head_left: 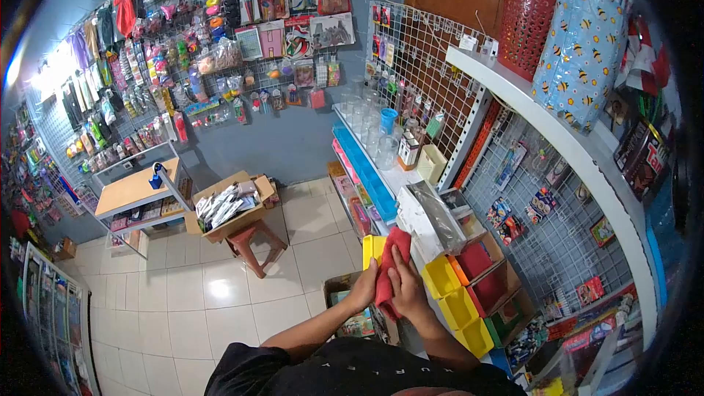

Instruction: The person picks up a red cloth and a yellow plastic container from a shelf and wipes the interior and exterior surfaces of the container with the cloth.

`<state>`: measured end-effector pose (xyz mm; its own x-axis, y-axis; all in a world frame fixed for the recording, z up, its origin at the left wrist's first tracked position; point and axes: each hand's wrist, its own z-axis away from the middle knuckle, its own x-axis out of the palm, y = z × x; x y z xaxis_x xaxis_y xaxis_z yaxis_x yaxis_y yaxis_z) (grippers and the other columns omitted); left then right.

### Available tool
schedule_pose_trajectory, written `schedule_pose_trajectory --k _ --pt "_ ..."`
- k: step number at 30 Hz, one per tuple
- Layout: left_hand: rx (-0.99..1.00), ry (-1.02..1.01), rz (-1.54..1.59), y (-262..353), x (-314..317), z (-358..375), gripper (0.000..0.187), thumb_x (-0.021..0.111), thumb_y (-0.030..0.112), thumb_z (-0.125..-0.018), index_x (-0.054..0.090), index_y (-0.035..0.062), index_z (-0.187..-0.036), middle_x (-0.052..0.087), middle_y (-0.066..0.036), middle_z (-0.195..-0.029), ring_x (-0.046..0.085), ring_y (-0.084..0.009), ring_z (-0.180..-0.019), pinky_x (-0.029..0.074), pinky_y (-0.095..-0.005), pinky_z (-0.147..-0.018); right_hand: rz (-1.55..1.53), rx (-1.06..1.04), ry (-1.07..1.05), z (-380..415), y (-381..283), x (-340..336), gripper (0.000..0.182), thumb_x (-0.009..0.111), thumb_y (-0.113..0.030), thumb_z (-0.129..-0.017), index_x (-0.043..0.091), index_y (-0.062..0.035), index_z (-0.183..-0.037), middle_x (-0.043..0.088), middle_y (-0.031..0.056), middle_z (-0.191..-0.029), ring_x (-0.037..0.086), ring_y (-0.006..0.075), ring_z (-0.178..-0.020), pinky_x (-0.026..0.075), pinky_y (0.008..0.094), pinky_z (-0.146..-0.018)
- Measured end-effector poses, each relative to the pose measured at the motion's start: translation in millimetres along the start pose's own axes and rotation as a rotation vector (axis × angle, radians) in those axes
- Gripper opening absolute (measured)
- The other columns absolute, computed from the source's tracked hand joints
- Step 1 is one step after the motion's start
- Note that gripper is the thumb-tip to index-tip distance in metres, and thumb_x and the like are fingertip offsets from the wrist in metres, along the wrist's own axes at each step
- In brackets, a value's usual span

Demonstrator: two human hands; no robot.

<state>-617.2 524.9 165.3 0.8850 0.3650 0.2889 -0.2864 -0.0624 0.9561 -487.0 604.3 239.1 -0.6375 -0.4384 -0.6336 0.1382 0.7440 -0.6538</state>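
A red cloth is bunched between my two hands, just right of the middle of the view. My left hand is closed round a yellow plastic bin, whose upper part shows beside the cloth. My right hand presses the red cloth against the bin, its fingers bent over the fabric. Below and left of my hands stands an open cardboard box with packets inside. Several yellow bins sit in a row on the shelf at the right.
A blue tray and glassware line the shelf ahead. Cardboard box full of packets rests on a brown stool. White curved shelf overhangs the right side. Plastic-wrapped items lie beyond my hands.
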Motion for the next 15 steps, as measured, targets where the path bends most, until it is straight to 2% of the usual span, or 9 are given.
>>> schedule_pose_trajectory --k 1,2,3,5,8,9,11,12,15 --pt "0.019 0.014 -0.015 9 0 0 0.081 0.02 0.067 -0.104 0.039 0.0027 -0.15 0.051 -0.014 -0.143 0.052 -0.0231 -0.129 0.04 -0.0373 -0.111 0.099 -0.036 0.023 6 -1 4 0.054 0.051 -0.019 -0.103 0.038 -0.0054 -0.154 0.041 0.036 -0.148 0.043 0.0531 -0.135 0.039 0.0507 -0.11" --pt "0.028 0.165 0.127 16 6 1 0.078 0.019 0.062 -0.107 0.05 -0.0015 -0.139 0.059 -0.016 -0.13 0.057 -0.0221 -0.116 0.044 -0.0365 -0.104 -0.015 -0.09 -0.004 11 -2 7 0.056 0.051 -0.019 -0.103 0.036 -0.005 -0.155 0.036 0.0371 -0.15 0.041 0.0548 -0.136 0.04 0.0517 -0.11" --pt "-0.095 0.233 0.189 40 8 8 0.078 0.021 0.064 -0.106 0.053 -0.0004 -0.136 0.06 -0.015 -0.126 0.058 -0.0206 -0.112 0.046 -0.035 -0.1 -0.006 -0.077 -0.029 18 -4 11 0.057 0.051 -0.02 -0.103 0.035 -0.0052 -0.155 0.035 0.0365 -0.151 0.04 0.055 -0.136 0.04 0.052 -0.109" --pt "-0.057 0.209 0.21 34 -3 5 0.077 0.023 0.065 -0.105 0.054 0.001 -0.134 0.061 -0.014 -0.122 0.059 -0.0191 -0.11 0.048 -0.0337 -0.097 -0.035 -0.09 -0.047 22 -11 8 0.057 0.052 -0.021 -0.102 0.037 -0.0024 -0.154 0.041 0.0364 -0.148 0.041 0.0514 -0.137 0.037 0.0474 -0.113" --pt "-0.174 0.097 0.183 14 -10 6 0.075 0.022 0.062 -0.106 0.054 0.0007 -0.135 0.062 -0.014 -0.122 0.059 -0.0197 -0.11 0.048 -0.0345 -0.097 -0.142 0.009 -0.085 11 2 3 0.058 0.052 -0.019 -0.103 0.034 -0.0041 -0.155 0.048 0.0359 -0.141 0.047 0.0518 -0.132 0.044 0.0495 -0.105" --pt "-0.094 0.087 0.094 6 -9 8 0.075 0.021 0.062 -0.107 0.054 0.0003 -0.135 0.062 -0.014 -0.123 0.059 -0.0203 -0.11 0.048 -0.0349 -0.097 -0.151 0.054 -0.089 5 4 -1 0.057 0.051 -0.019 -0.103 0.034 -0.0033 -0.155 0.051 0.0356 -0.139 0.049 0.0506 -0.13 0.044 0.049 -0.104" --pt "0.068 0.062 -0.085 -10 -3 6 0.076 0.02 0.061 -0.107 0.053 -0.0005 -0.135 0.062 -0.014 -0.123 0.06 -0.0213 -0.11 0.048 -0.0358 -0.097 -0.117 0.015 -0.006 -6 -1 -5 0.054 0.047 -0.023 -0.105 0.036 -0.0041 -0.154 0.053 0.0342 -0.137 0.053 0.0486 -0.126 0.043 0.0468 -0.106" --pt "0.097 0.061 0.005 -8 1 4 0.077 0.018 0.061 -0.107 0.053 -0.0019 -0.135 0.062 -0.014 -0.125 0.059 -0.0233 -0.109 0.047 -0.037 -0.099 -0.109 0.039 -0.024 -8 -5 -8 0.054 0.049 -0.022 -0.105 0.036 -0.0038 -0.154 0.051 0.0343 -0.14 0.051 0.0489 -0.129 0.041 0.0465 -0.107" --pt "-0.02 0.141 0.139 8 -2 6 0.079 0.016 0.062 -0.107 0.053 -0.002 -0.135 0.062 -0.015 -0.124 0.059 -0.0236 -0.108 0.046 -0.0366 -0.1 -0.039 -0.019 -0.033 4 -7 4 0.055 0.05 -0.021 -0.104 0.037 -0.003 -0.154 0.046 0.0347 -0.145 0.046 0.0493 -0.134 0.039 0.0464 -0.111"
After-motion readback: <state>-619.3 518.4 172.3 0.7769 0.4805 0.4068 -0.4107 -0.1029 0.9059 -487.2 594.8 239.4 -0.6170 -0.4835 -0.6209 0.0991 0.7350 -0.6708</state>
